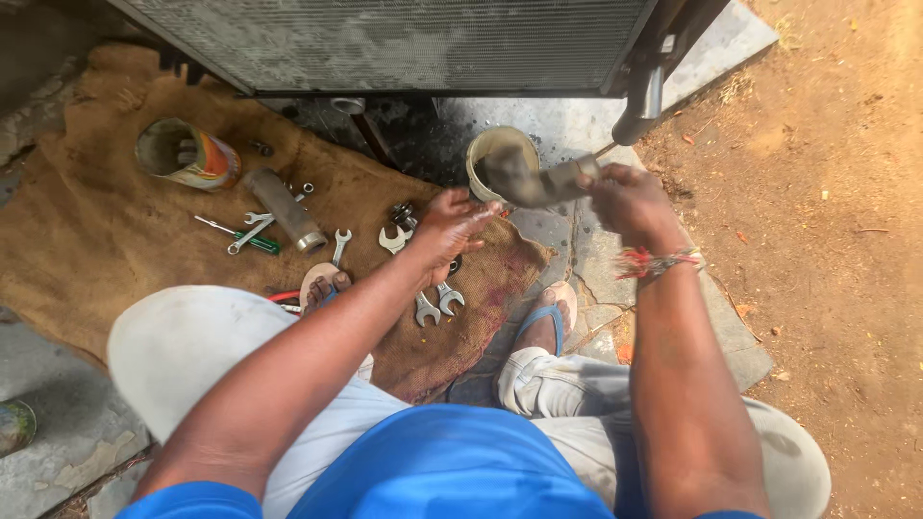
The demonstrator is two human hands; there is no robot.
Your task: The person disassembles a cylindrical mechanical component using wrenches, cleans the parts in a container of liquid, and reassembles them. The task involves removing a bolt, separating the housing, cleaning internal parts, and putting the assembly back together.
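Observation:
My right hand [625, 202] grips the end of a bent grey rubber hose [534, 183], blurred, held over a small pale tin [495, 149] on the stone slab. My left hand [452, 223] hovers just left of the hose with fingers spread and nothing in it, above the sackcloth [96, 240]. I am squatting; my feet in sandals rest on the cloth and slab.
Several spanners [428, 306], a green-handled screwdriver [245, 235], a metal tube [286, 209] and a tipped painted can [187, 154] lie on the sackcloth. A finned radiator [404, 43] stands at the top, with a black pipe [646, 96] at its right. Bare dirt lies to the right.

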